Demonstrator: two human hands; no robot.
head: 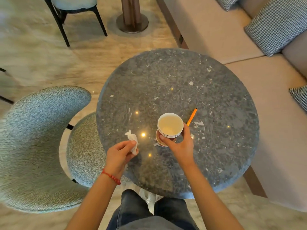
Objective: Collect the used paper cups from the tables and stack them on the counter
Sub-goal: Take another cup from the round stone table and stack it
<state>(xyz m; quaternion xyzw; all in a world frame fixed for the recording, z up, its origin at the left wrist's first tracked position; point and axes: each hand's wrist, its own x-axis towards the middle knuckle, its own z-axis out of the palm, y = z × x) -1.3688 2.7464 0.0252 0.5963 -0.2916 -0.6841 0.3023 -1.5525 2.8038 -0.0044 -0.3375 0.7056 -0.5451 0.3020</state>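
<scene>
Head view: nested stack of paper cups [169,128] held above the round dark stone table [207,90] — top cup white inside, empty save a pale tan tint at the bottom, several rolled rims showing one under another, a brown-red outer wall at the lowest. Gripped by the right hand [179,145], thumb and fingers curled round the stack's sides. Crumpled white napkin [132,141] pinched in the left hand [120,154], red bracelet [111,176] at the wrist. Orange pen [191,117] lying on the tabletop just behind the cups.
</scene>
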